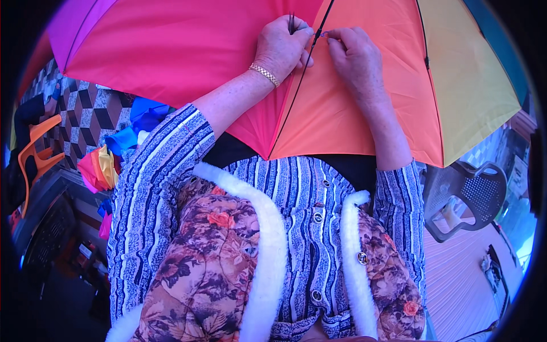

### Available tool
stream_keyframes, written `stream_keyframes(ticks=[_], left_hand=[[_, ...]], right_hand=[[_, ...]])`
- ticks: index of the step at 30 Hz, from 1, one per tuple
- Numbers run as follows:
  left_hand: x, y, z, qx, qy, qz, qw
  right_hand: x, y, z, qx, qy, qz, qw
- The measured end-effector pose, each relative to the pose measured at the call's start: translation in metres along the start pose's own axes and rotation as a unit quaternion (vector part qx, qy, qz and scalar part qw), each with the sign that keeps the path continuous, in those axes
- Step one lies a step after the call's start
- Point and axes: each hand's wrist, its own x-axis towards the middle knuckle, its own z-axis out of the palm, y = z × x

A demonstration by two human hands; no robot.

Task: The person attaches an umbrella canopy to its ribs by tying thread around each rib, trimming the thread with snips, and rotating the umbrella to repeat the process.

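Observation:
An open umbrella (pixel 188 51) with pink, orange and yellow panels lies across my lap, its inner side up and its dark ribs showing. My left hand (pixel 282 48), with a gold band at the wrist, is closed at the rib (pixel 317 35) along the pink and orange seam. A thin dark two-pointed tool (pixel 292 24) sticks up from its fingers; its exact kind does not show. On the other side of that rib, my right hand (pixel 360 62) has thumb and forefinger together near a joint of the rib. Whatever they pinch there is too small to name.
To the left, bunched colourful fabric (pixel 101 168) and blue cloth (pixel 147 114) lie by an orange plastic chair (pixel 39 151) on the patterned floor. A grey plastic chair (pixel 470 196) stands at the right. A dark rack-like object (pixel 48 233) is at the lower left.

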Motion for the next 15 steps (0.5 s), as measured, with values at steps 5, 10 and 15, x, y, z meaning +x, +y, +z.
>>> stream_keyframes(ticks=[5,10,15], left_hand=[[0.003,-0.004,-0.003,0.009,0.006,0.008,1.000],[0.003,-0.004,-0.002,0.001,0.005,0.010,1.000],[0.004,-0.007,-0.002,0.000,0.004,0.013,1.000]], right_hand=[[-0.013,-0.017,-0.015,0.007,-0.045,0.042,0.998],[-0.027,-0.029,-0.016,0.098,-0.109,0.084,0.986],[-0.025,-0.035,-0.030,0.093,-0.082,0.037,0.992]])
